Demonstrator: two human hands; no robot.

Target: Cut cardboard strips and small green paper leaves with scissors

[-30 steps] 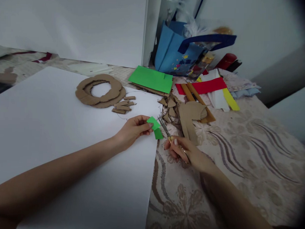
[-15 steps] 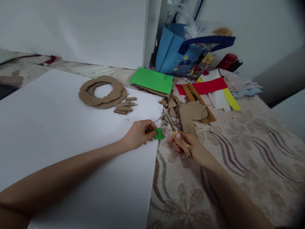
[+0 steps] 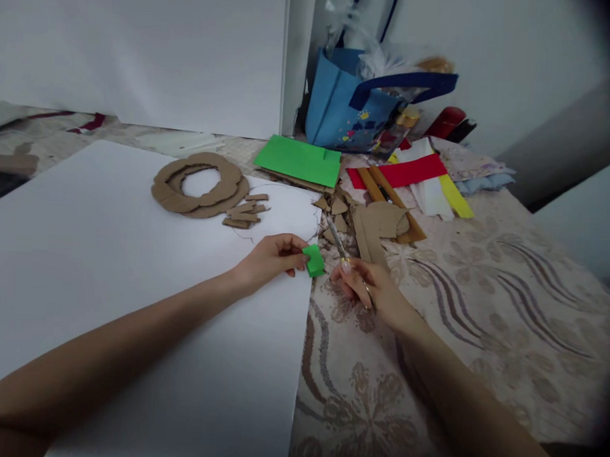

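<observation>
Green paper (image 3: 314,262) and scissors (image 3: 338,241) in hand

A person's left hand (image 3: 279,255) pinches the small green paper between thumb and fingers at the right edge of a white board (image 3: 205,358), while the right hand (image 3: 370,287), curled closed around the handles, grips the scissors just beside it. Beyond lie cardboard rings (image 3: 228,182) and a green sheet (image 3: 300,162); a blue bag (image 3: 337,99) stands behind.

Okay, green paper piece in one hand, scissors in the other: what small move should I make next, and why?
Probably swing the scissors toward the green paper piece: your left hand holds it out past its fingertips, while the scissors in your right hand sit just beside it, not touching, their blades pointing past it.
</observation>
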